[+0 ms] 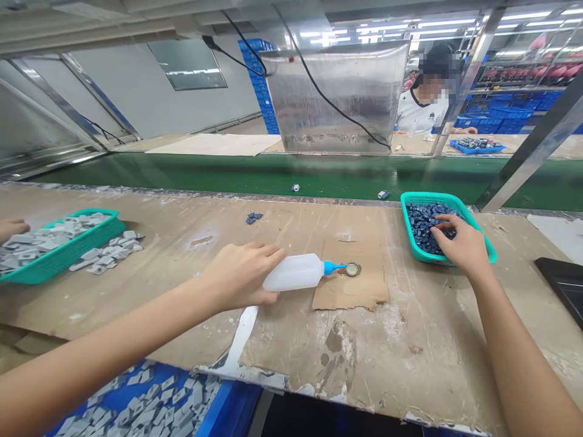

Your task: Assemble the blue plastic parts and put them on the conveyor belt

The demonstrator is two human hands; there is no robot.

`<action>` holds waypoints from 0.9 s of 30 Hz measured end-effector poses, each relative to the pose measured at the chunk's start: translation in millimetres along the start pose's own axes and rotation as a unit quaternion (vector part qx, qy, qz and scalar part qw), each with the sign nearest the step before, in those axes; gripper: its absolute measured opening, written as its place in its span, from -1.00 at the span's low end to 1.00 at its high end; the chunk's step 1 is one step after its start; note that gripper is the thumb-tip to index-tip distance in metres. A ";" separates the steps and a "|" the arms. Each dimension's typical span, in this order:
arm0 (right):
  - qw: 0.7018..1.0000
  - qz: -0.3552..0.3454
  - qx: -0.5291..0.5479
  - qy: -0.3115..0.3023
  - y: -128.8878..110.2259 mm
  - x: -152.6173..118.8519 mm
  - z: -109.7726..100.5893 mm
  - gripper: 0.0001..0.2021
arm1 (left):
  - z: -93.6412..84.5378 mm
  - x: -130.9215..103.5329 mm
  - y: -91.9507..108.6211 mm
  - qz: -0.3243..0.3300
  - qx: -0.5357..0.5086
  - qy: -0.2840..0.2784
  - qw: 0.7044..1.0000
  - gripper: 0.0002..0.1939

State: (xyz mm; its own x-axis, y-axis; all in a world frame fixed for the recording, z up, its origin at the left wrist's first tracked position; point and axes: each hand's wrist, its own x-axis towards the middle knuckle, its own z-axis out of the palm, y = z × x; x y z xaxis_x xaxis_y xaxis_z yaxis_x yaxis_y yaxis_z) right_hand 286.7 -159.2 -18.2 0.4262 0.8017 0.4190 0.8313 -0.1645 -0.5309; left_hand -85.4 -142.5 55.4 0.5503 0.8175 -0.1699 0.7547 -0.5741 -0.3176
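Many grey pieces (50, 240) filled one green basket (68, 260) at the left edge of the worktop (423, 370), another person's hand (11, 229) beside it. Blue bin (223, 400) with more grey pieces sat below the front edge. Left hand (248, 272) was wrapped around a white bottle (296, 272), roughly sideways, mid-worktop; its blue nozzle (328, 267) pointed right at a round metal cap (352, 269) on a cardboard piece (346, 295). Nozzle-to-cap contact unclear. Right hand (460, 240) reached into a second green basket (429, 196) of dark blue pieces (418, 226) near the back edge, toward the right, fingertips narrow; couldn't tell if they gripped any.
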 end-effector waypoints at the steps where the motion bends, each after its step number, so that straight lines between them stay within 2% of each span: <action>1: 1.000 0.001 -0.002 0.002 0.8 0.3 -0.2 -0.66 | 0.6 0.2 -2.3 -0.005 -0.011 0.002 1.000 -0.67; 5: 1.000 0.011 -0.020 -0.013 3.0 1.4 -1.4 -0.60 | 8.6 1.1 -14.5 -0.038 -0.065 0.040 0.996 -0.62; 7: 0.999 -0.008 -0.035 -0.027 3.2 1.5 -1.6 -0.58 | 16.2 1.2 -21.3 -0.056 -0.104 0.072 0.990 -0.61; 12: 0.981 -0.171 -0.083 -0.034 4.6 0.2 5.9 -0.63 | 38.9 -2.6 -40.4 -0.132 -0.226 0.172 0.950 -0.49; 15: 0.972 -0.193 -0.128 -0.040 4.6 1.2 14.2 -0.68 | 52.9 -8.4 -58.3 -0.219 -0.315 0.214 0.898 -0.44; 18: 0.969 -0.173 -0.168 -0.044 0.0 6.3 19.4 -0.71 | 69.2 -16.4 -83.3 -0.320 -0.394 0.261 0.821 -0.38; 21: 0.969 -0.155 -0.188 -0.041 -7.3 13.5 20.9 -0.78 | 87.2 -26.3 -110.1 -0.403 -0.413 0.317 0.753 -0.38; 24: 0.977 -0.133 -0.161 -0.039 -11.2 17.0 20.7 -0.82 | 105.7 -33.8 -133.8 -0.465 -0.393 0.343 0.716 -0.43; 27: 0.984 -0.121 -0.132 -0.024 -10.3 14.2 19.4 -0.77 | 124.4 -35.4 -153.1 -0.509 -0.403 0.349 0.676 -0.46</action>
State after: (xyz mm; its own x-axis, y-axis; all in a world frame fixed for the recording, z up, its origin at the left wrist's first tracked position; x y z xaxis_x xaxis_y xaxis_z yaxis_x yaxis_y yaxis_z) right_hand 277.2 -135.0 -21.1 0.1932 0.8611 0.4703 0.9725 -0.1045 -0.2082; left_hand -264.9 -77.8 -6.0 -0.5778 0.7485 0.3254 0.6644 0.1998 0.7201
